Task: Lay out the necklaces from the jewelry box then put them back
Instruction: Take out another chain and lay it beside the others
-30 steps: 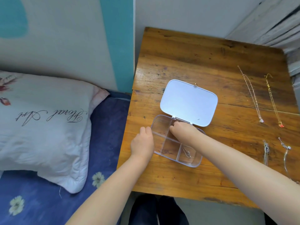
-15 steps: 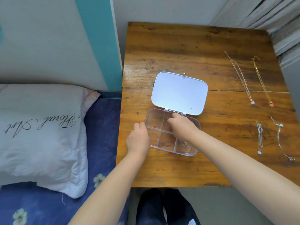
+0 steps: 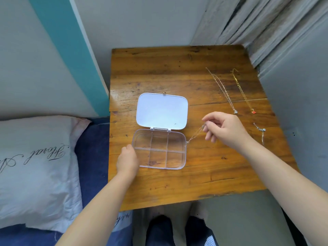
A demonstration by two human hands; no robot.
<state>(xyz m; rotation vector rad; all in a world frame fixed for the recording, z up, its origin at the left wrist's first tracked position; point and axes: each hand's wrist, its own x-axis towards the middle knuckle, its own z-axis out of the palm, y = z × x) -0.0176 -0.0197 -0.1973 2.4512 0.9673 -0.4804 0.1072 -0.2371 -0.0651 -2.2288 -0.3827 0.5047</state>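
A clear plastic jewelry box (image 3: pixel 184 153) with several compartments lies open on the wooden table (image 3: pixel 159 71), its white lid (image 3: pixel 161 110) folded back. I see nothing in its compartments. My left hand (image 3: pixel 128 159) rests against the box's left edge. My right hand (image 3: pixel 224 129), raised to the right of the box, pinches a thin silver necklace (image 3: pixel 194 134) that hangs down toward the box's right rim. A silver necklace (image 3: pixel 221 89) and a gold necklace (image 3: pixel 242 90) with a red pendant lie stretched out at the right. Another silver chain (image 3: pixel 260 133) lies nearer.
A bed with a blue sheet (image 3: pixel 92 157) and a white pillow (image 3: pixel 35 166) stands left of the table. Walls close in behind and on the right. My legs (image 3: pixel 177 231) show below the table's front edge.
My right hand has lifted out of the box's front right compartment and moved right, drawing a thin necklace out with it. The camera has tilted and pulled back.
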